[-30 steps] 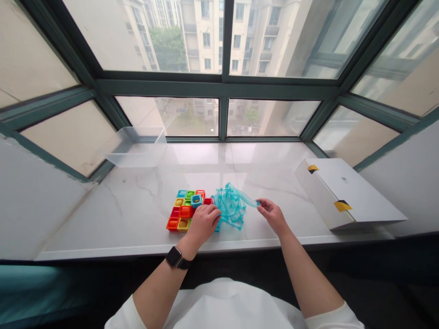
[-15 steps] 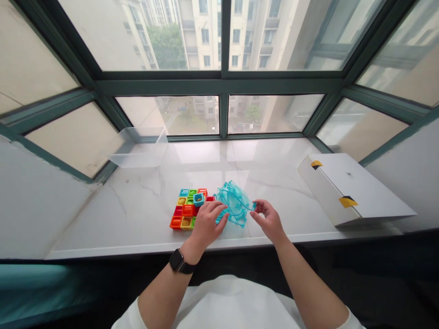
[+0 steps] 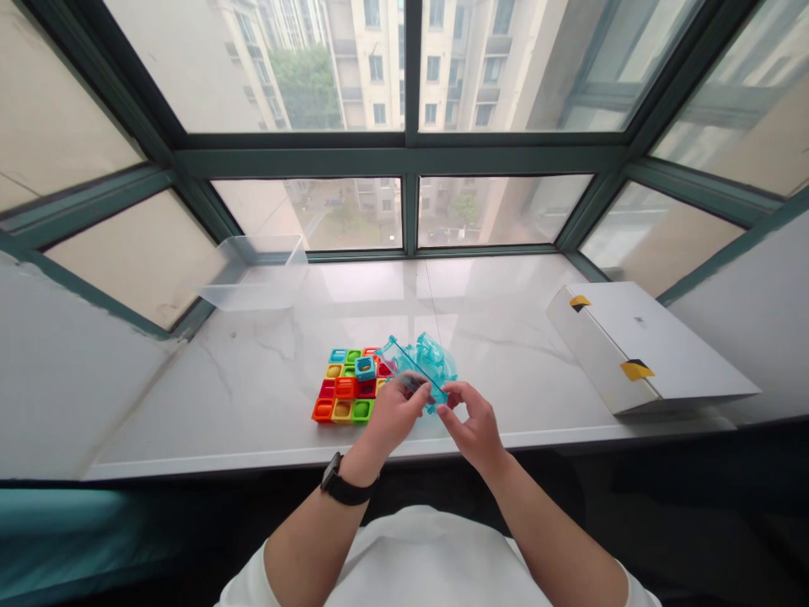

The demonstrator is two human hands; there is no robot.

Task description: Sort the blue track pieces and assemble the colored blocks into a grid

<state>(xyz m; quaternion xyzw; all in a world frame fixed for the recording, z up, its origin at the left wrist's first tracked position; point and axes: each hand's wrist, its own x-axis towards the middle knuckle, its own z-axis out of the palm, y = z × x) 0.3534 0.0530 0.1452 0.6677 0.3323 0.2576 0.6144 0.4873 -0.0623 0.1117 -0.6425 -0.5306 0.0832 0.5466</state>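
Note:
Between my hands is a long translucent blue plastic piece (image 3: pixel 393 350), tilted up and to the left, with a dark straight edge. My left hand (image 3: pixel 397 415), wearing a black watch, is closed on its underside. The fingertips of my right hand (image 3: pixel 473 424) pinch its lower right end. Behind it lies a pile of similar translucent blue pieces (image 3: pixel 436 352), partly hidden by my hands. Left of my left hand, colourful square blocks (image 3: pixel 345 388) sit in a grid, with a single blue block (image 3: pixel 365 368) raised on top.
A clear plastic bin (image 3: pixel 253 291) stands at the back left of the marble sill (image 3: pixel 265 371). On the right lies a white box (image 3: pixel 650 350) with yellow-and-black tabs. Window frames enclose the back and sides; the sill's front edge is close to my body.
My right hand has moved left with the blue piece, and my left hand has closed on it. The piece now stands out above the pile, covering part of the blocks' right side.

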